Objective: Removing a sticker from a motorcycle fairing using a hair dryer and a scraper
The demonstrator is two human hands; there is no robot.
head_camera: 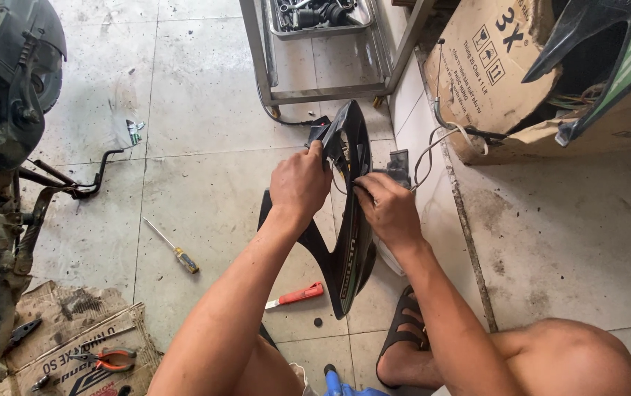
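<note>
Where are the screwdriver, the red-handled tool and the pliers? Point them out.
screwdriver (185, 260), head view, on its yellow handle.
red-handled tool (302, 294), head view, on the red handle.
pliers (114, 358), head view, on the orange grips.

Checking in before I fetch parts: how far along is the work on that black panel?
Done: black plastic fairing panel is off, upright on the floor. In hand: left hand steadies it, right hand at its wiring. Left: wires remain attached; yellow-handled screwdriver lies unused.

Pretty even, soft daylight here, bright enough with no harsh glare on the pale tiled floor (205, 169). Shadows are faint, just a soft one under the glossy black plastic fairing panel (352, 220), which catches slight sheen. Focus is sharp throughout, with mild wide-angle stretch at the edges.
</note>
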